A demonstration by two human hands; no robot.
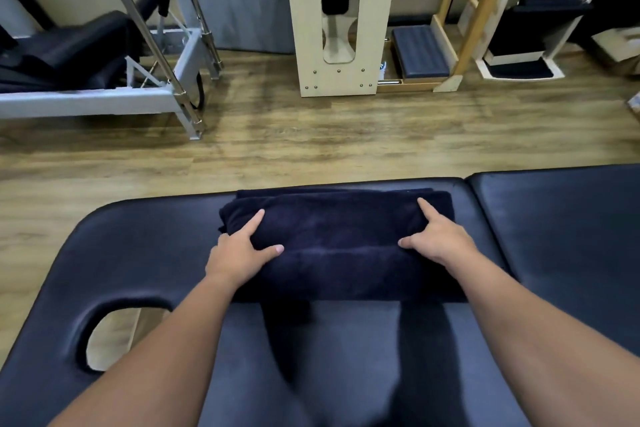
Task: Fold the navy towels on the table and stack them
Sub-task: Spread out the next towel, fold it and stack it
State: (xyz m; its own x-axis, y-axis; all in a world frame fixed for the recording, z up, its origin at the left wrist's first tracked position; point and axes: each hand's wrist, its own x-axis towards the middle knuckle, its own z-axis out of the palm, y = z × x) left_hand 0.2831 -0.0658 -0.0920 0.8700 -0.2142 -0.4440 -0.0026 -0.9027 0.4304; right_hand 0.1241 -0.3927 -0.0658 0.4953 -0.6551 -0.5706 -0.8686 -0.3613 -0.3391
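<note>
Head view: the towel [337,239] lies lengthwise left to right; my left hand [239,253] and right hand [438,239] rest open on its two ends.

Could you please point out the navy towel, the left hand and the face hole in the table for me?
navy towel [337,236]: head view, middle of its folded top.
left hand [239,253]: head view, back of the hand.
face hole [114,336]: head view, floor seen through the opening.

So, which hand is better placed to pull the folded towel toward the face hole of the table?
Probably the left hand: it rests on the navy towel's left end, the side toward the face hole. The right hand presses the far end.
</note>
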